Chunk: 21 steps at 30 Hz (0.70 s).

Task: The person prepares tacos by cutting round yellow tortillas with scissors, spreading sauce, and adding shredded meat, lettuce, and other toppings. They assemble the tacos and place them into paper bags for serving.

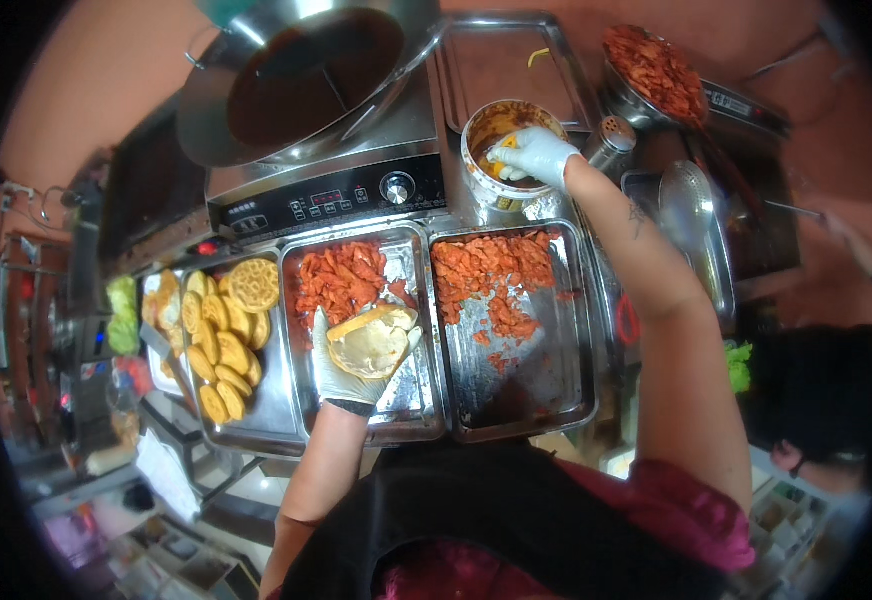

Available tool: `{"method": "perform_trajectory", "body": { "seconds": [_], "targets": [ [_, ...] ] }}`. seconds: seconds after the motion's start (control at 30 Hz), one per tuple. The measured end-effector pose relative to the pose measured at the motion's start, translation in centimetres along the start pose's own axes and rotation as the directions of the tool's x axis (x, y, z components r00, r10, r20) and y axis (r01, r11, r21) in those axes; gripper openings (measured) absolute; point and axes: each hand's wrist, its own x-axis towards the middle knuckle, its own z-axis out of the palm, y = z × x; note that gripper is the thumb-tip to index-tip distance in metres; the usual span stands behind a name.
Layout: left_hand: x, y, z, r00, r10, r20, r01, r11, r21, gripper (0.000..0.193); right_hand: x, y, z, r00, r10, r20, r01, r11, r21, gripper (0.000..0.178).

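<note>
My left hand (348,378), in a white glove, cups an opened round flatbread (374,342) with its pale inside facing up. It holds the bread over the near part of a metal tray (422,420) with red-coated meat pieces (341,280). At the far right my gloved right hand (534,155) reaches into the mouth of a round bucket (478,190) whose inner wall is smeared brown. Its fingers are closed around something yellow, mostly hidden by the glove. A second metal tray (586,400) beside the first carries more red meat pieces (496,270).
Golden flatbreads (221,345) lie in the left tray. Behind stand a large wok (191,110) of dark liquid and an induction cooker (336,195). A heaped meat bowl (651,75), shaker (613,140) and strainer ladle (686,200) are right. Another person's hand (786,455) shows at far right.
</note>
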Motion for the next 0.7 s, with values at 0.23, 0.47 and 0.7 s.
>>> {"method": "perform_trajectory", "body": {
  "seconds": [0.23,0.47,0.7],
  "targets": [
    [1.4,0.8,-0.4,0.996,0.062,0.071,-0.066,0.997,0.042,0.092,-5.4,1.4,0.0,0.911,0.066,-0.407,0.222,0.753,0.619,0.025],
    [4.5,1.2,0.6,0.989,-0.001,0.147,-0.003,1.0,0.029,0.086,-8.8,4.7,2.3,0.823,0.219,-0.524,0.405,0.421,0.812,0.032],
    [5.7,2.1,1.3,0.973,-0.012,0.23,0.015,1.0,-0.011,0.082,-16.5,2.6,8.4,0.869,0.15,-0.472,0.491,-0.138,0.86,0.038]
  ]
}}
